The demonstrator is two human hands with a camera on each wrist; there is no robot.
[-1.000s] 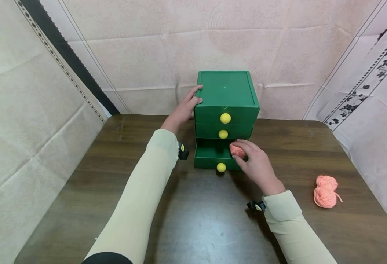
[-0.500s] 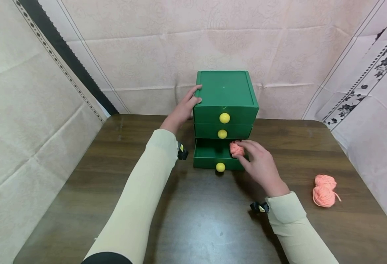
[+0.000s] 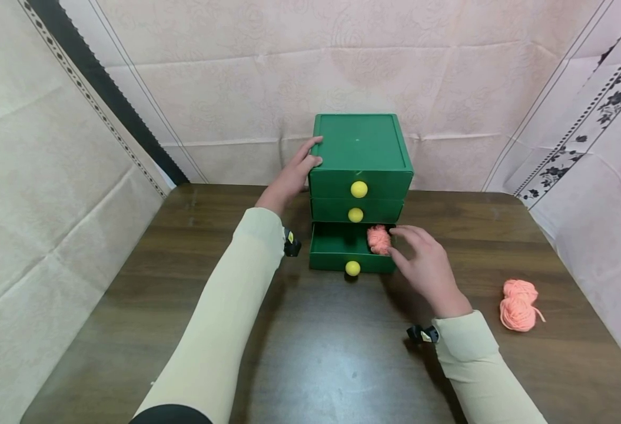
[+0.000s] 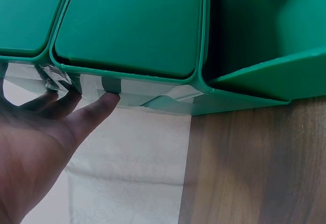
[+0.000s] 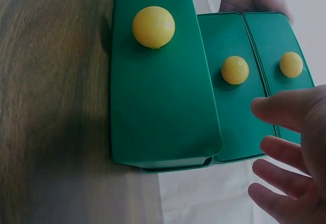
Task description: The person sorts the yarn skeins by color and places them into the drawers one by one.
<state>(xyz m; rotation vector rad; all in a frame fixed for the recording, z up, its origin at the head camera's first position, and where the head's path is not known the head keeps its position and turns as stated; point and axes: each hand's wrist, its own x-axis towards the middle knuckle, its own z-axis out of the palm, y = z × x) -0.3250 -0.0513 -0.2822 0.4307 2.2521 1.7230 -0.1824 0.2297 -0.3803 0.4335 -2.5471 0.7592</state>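
Observation:
A green cabinet of drawers [image 3: 360, 141] with yellow round knobs stands at the back of the table. Its bottom drawer [image 3: 331, 261] is pulled out, and a ball of coral-pink yarn [image 3: 379, 240] lies in that drawer's right side. My left hand [image 3: 293, 175] rests against the cabinet's left side near the top, and the left wrist view shows its fingertips on the taped side wall [image 4: 132, 92]. My right hand [image 3: 427, 265], fingers spread and holding nothing, is beside the drawer's right edge, just right of the yarn. In the right wrist view its fingers [image 5: 285, 152] are apart.
A second coral-pink skein of yarn [image 3: 520, 305] with a loose end lies on the wooden table [image 3: 321, 353], toward the right. Pale patterned cloth [image 3: 236, 106] hangs behind the cabinet and along both sides.
My right hand has let go of the yarn in the bottom drawer and moved a little to the right. The left hand stays on the cabinet.

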